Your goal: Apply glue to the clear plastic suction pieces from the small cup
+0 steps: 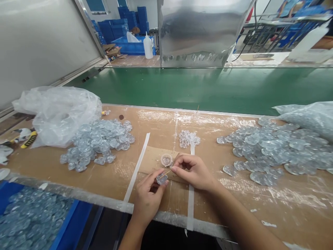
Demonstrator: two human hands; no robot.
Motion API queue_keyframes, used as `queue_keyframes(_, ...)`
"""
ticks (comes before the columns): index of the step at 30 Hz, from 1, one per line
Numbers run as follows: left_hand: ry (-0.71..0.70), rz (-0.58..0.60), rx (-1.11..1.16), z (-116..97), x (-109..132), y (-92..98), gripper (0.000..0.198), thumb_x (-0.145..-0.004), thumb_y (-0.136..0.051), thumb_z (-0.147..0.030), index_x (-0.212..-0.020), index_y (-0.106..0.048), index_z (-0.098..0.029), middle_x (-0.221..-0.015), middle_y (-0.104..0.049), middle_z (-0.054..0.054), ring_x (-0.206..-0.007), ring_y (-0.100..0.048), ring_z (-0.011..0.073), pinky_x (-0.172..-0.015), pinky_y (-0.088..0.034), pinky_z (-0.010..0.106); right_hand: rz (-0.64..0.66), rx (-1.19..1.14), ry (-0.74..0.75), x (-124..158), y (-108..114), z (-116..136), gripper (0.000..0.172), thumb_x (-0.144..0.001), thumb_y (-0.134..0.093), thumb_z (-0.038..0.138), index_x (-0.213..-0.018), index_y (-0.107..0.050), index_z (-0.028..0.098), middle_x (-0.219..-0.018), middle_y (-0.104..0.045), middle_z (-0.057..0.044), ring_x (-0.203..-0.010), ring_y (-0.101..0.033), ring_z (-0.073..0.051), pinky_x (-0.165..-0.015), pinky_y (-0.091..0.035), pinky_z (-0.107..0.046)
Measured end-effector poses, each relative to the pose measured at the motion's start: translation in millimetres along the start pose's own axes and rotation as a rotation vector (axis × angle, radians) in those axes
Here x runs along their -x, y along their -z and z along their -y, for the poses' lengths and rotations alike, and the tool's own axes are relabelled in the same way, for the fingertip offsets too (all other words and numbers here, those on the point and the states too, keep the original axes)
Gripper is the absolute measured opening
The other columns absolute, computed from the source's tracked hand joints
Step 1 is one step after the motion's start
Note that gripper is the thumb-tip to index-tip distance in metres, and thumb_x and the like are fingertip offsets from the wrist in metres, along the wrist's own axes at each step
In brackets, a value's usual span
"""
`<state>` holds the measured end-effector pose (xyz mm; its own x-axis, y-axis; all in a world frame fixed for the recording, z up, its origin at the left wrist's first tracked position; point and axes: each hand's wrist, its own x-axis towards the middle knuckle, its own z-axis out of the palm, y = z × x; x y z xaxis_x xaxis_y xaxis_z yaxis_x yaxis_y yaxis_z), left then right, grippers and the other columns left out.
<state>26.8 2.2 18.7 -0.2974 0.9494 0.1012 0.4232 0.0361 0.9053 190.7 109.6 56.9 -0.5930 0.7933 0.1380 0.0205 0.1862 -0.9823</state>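
Pinched tightly between the thumb and fingertips of the left hand (147, 198), a small clear disc-shaped piece (161, 179) is held just above a flat piece of brown cardboard (156, 159) near the middle of the bench's front edge. The right hand (192, 172) grips a thin wooden stick (165, 174) in a narrow pinch, and the stick's far tip reaches the disc. Just beyond the hands, a small round transparent cup (166, 160) stands on the cardboard. Two strips of white tape (136, 166) run across the tan bench (166, 119) from front to back, one on each side of the hands. Large heaps of pale, clear, flat pieces (96, 144) lie to the left, and another heap (270, 149) spreads toward the right end. A smaller mound of clear beads (188, 138) sits near the middle, towards the back edge. Crumpled transparent plastic bags (58, 114) lie at the back left corner and back right corner. Below the front left corner, a bright blue bin (70, 222) is full of similar clear pieces.
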Motion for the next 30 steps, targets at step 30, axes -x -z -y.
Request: queue_keyframes(30, -0.089, -0.011, -0.041, -4.0, -1.2, 0.3, 0.026, -0.085, -0.067, -0.028, -0.111, -0.069, -0.025, -0.098, -0.074, 0.003, -0.075, -0.071, 0.0132, -0.066, -0.059, 0.019, -0.041, 0.013, 0.061, 0.1, 3.3, 2.9, 0.017, -0.083, -0.062, 0.026, -0.07, -0.06, 0.016, -0.069, -0.057, -0.001, -0.058, -0.048, -0.009, -0.052, -0.038, -0.021)
